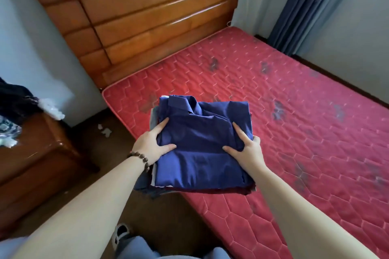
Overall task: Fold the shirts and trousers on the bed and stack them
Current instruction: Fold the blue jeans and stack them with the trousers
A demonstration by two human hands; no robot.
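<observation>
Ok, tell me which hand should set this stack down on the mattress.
Probably the right hand: it holds the stack on the side over the red mattress. The left hand holds the side overhanging the floor.

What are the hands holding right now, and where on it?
Both hands, left and right, grip the stack of folded clothes by its opposite side edges, thumbs on top.

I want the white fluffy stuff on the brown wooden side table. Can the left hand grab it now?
Probably not: the left hand grips the stack of folded blue clothes; the white fluffy stuff lies apart.
</observation>
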